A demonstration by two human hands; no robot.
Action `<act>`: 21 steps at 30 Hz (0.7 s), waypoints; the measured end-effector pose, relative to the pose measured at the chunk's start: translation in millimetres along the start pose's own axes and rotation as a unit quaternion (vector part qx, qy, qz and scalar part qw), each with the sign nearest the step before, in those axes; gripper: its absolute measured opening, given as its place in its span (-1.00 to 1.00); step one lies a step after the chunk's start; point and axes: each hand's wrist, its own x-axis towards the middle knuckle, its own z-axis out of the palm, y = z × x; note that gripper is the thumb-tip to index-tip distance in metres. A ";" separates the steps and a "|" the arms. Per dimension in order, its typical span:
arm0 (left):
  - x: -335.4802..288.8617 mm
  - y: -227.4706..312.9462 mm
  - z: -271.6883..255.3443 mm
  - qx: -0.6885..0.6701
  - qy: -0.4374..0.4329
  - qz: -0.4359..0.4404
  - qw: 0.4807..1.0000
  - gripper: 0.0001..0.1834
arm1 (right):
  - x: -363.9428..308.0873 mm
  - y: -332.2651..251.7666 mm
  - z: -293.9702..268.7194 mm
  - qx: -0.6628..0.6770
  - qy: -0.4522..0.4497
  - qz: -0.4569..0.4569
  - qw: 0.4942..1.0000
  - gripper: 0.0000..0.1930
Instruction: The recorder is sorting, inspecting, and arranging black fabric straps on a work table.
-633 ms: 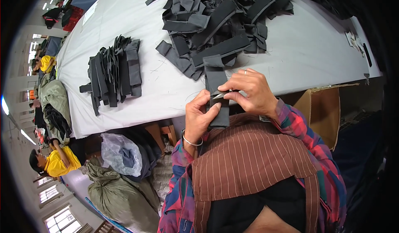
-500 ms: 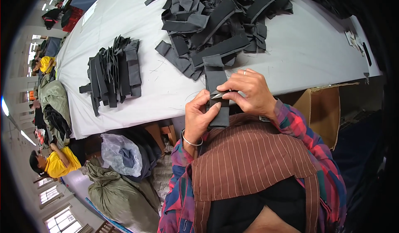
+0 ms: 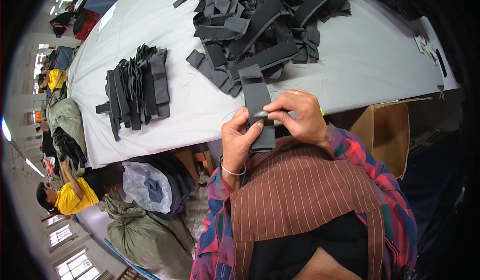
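Between thumb and fingers, my left hand (image 3: 237,139) pinches a dark grey fabric strip (image 3: 256,91) near its lower part. The strip's far end is folded over and lies by the big heap. My right hand (image 3: 299,115) is closed on small thread snips (image 3: 261,114), whose pointed silver tip rests over the strip beside my left fingertips. Most of the tool is hidden in that hand; a yellow-green bit shows at its far side. Past the hands spreads a loose heap of similar dark strips (image 3: 262,25).
A stacked row of dark strips (image 3: 132,90) sits left on the white-covered table (image 3: 185,110). Under the table edge are a cardboard box (image 3: 390,135) at right, a clear plastic bag (image 3: 145,185) and an olive sack (image 3: 145,235) at left. People in yellow shirts (image 3: 75,196) are farther left.
My right hand has drawn slightly right, and the snips' tip has shifted with it. The strip has tilted a little, its far end leaning left. My left hand keeps its pinch.
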 end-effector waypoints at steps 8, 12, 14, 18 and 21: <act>-2.4 -2.7 3.4 0.017 -0.002 0.024 1.000 -0.78 | -5.9 11.2 10.2 0.292 0.031 0.250 0.923 -0.76; -8.6 -5.2 -5.3 -0.095 0.023 -0.067 0.993 -0.73 | 1.9 12.5 3.2 0.336 0.040 0.257 0.905 -0.78; -11.7 -3.4 -8.4 -0.186 0.001 -0.081 0.979 -0.69 | 6.6 15.7 -0.3 0.322 0.047 0.233 0.916 -0.76; -13.6 1.5 -8.1 -0.296 0.001 -0.041 0.954 -0.64 | 16.0 20.5 -6.5 0.314 0.103 0.204 0.922 -0.71; -10.3 -8.8 -16.5 -0.338 -0.031 -0.033 0.940 -0.58 | 14.9 20.5 -10.8 0.310 0.109 0.227 0.917 -0.76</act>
